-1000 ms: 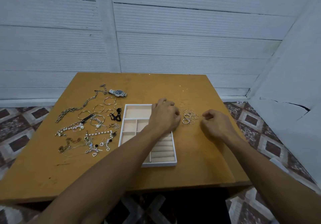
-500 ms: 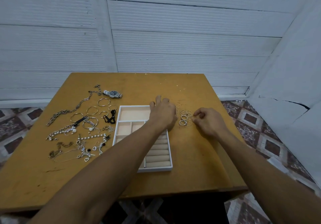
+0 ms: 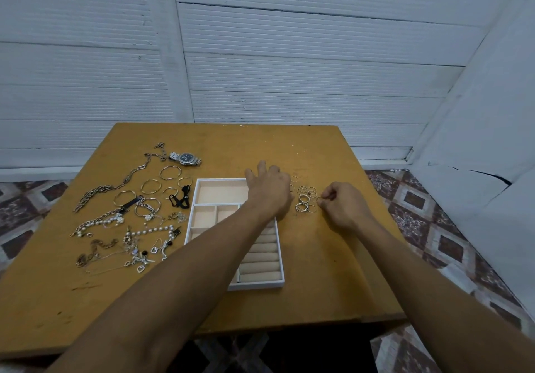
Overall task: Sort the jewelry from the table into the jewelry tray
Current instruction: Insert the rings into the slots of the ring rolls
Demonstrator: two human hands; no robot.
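Rings (image 3: 305, 199) centre-right of frame, beside jewelry tray (image 3: 220, 193). Right hand (image 3: 344, 207) fingers curled, pinching outermost ring (image 3: 318, 199); left hand (image 3: 269, 190) fingers spread, flat. Risk of fumbling thin band, scattering neighbours.

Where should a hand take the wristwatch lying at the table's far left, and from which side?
Probably pinch the wristwatch across its case's near and far edges, from above: it lies flat, face up, band running left and right.

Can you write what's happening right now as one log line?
step: ring pick | left hand: open, on jewelry tray far corner | right hand: pinches ring at rings edge | tray: visible slots empty
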